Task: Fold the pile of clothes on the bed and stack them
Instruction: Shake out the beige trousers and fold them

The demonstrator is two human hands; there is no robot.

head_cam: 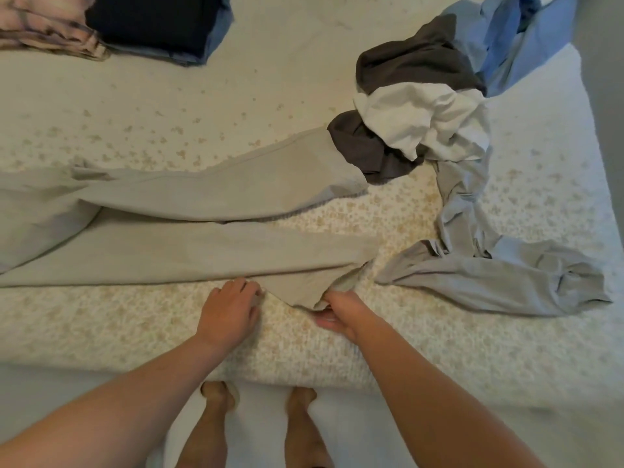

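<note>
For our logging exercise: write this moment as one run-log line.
stage: laying out beige trousers | left hand: touches leg edge | right hand: grips hem | unfolded pile: waiting

beige trousers (189,228): flat, legs splayed rightward
unfolded pile (435,106): crumpled, far right
folded stack (152,25): far left

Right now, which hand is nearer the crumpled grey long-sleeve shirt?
Right. The right hand grips the beige trousers' hem just left of the grey shirt; the left hand is farther left.
</note>
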